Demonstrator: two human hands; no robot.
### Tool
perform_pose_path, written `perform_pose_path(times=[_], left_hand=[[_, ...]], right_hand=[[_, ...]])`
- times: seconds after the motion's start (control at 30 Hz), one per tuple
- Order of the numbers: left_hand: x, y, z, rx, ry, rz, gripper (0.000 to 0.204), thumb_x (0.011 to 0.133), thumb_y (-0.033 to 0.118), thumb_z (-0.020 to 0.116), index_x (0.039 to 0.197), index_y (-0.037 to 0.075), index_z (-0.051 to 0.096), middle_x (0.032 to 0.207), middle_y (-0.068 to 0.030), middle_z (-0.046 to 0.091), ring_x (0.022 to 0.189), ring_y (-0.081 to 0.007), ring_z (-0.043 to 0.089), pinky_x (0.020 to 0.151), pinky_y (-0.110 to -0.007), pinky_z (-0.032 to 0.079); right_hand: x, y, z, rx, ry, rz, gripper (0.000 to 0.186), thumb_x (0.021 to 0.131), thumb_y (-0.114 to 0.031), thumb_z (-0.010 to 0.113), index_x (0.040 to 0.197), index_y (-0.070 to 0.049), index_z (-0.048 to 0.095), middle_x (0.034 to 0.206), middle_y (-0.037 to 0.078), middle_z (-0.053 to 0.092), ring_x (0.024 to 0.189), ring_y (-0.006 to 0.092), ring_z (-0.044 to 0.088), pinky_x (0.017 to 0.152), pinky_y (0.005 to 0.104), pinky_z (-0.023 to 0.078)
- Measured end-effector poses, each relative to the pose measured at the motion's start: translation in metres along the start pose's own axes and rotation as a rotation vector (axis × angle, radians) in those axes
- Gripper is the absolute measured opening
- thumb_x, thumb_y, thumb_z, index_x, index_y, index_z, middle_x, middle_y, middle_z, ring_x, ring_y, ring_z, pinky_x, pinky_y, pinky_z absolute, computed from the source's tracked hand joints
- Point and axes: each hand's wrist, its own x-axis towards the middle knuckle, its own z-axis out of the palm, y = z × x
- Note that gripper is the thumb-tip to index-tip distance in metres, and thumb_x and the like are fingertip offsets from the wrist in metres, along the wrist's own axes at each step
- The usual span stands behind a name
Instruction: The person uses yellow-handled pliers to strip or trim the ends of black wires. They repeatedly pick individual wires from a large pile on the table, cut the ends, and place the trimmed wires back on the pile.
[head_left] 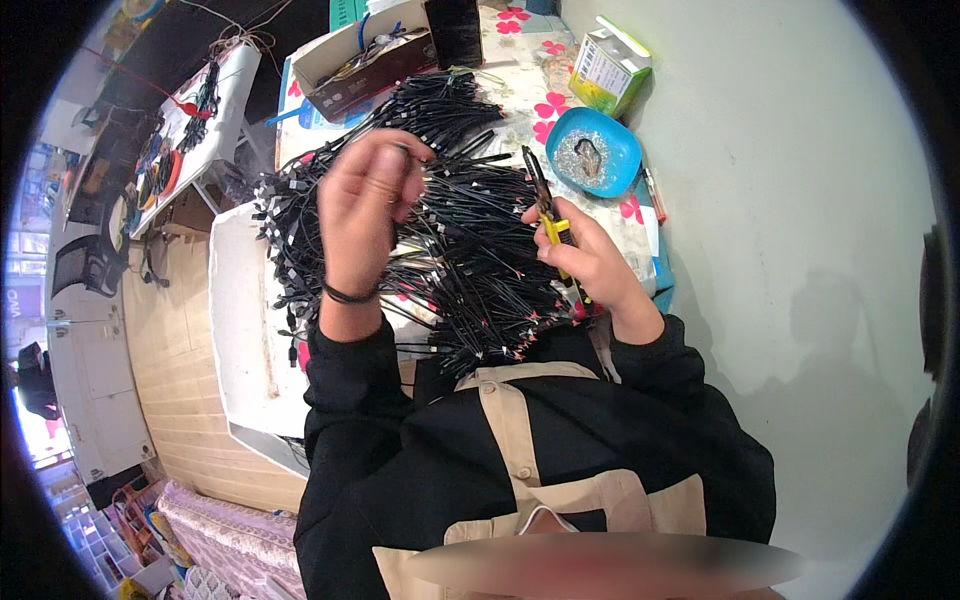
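My right hand [590,250] is wrapped round a pair of pliers [545,200] with dark jaws and yellow-and-black handles, the jaws pointing away from me. To its left, my left hand [365,195] is raised over the cables with its fingers curled in and pressed together. A small dark bit shows at its fingertips, but what it pinches cannot be made out. Beneath both hands spreads a big heap of black cables [470,225], many with pale connectors on the left and bare reddish wire ends on the near right.
Right of the heap, a blue bowl [622,150] holds small clear scraps. Behind it stands a green-and-white carton [608,68]; a red-and-white pen [654,195] lies beside it. An open cardboard box [365,75] sits at the back. The wall [770,160] rises close on the right.
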Motion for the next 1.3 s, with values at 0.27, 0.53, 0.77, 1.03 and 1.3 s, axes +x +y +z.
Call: perform_pose_path(times=[0.27,0.53,0.77,1.03,1.3], left_hand=[[-0.012,-0.042,0.047,0.734,-0.137,0.321,0.014,0.091,0.005,0.062,0.104,0.002,0.065,0.077,-0.0102,0.063,0.071,-0.0247,0.062,0.067,-0.032,0.049],[-0.011,-0.057,0.051,0.765,-0.024,0.473,0.015,0.082,0.003,0.070,0.097,0.003,0.068,0.074,-0.0108,0.060,0.066,-0.0289,0.057,0.062,-0.037,0.044],[-0.013,-0.058,0.058,0.924,0.064,0.549,0.016,0.078,0.005,0.074,0.093,0.006,0.069,0.068,-0.0060,0.057,0.061,-0.0253,0.055,0.058,-0.036,0.043],[-0.013,-0.062,0.058,0.993,0.042,0.628,0.021,0.072,0.007,0.071,0.093,0.008,0.066,0.066,-0.0036,0.051,0.063,-0.0229,0.055,0.059,-0.037,0.042],[-0.014,-0.059,0.057,1.006,-0.012,0.551,0.016,0.078,0.005,0.073,0.094,0.006,0.068,0.070,-0.0058,0.057,0.063,-0.0250,0.056,0.058,-0.036,0.044]], right_hand=[[-0.005,0.000,0.001,-0.077,0.023,-0.006,0.036,0.083,-0.013,0.063,0.115,-0.001,0.055,0.082,0.001,0.052,0.075,0.0103,0.049,0.070,0.0253,0.041],[0.002,0.007,0.011,-0.181,-0.004,-0.029,0.041,0.083,-0.019,0.064,0.117,0.001,0.054,0.087,0.010,0.059,0.081,0.0195,0.057,0.075,0.0318,0.045],[0.004,0.003,0.013,-0.268,0.009,-0.045,0.042,0.083,-0.022,0.064,0.116,0.003,0.053,0.089,0.017,0.061,0.082,0.0293,0.060,0.075,0.0376,0.046],[0.008,0.007,0.014,-0.371,0.059,-0.052,0.039,0.083,-0.019,0.061,0.114,0.004,0.054,0.086,0.012,0.059,0.080,0.0210,0.056,0.074,0.0318,0.045],[0.009,0.013,0.013,-0.435,0.079,-0.087,0.034,0.082,-0.018,0.058,0.108,0.004,0.056,0.080,0.007,0.058,0.074,0.0161,0.054,0.069,0.0296,0.044]])
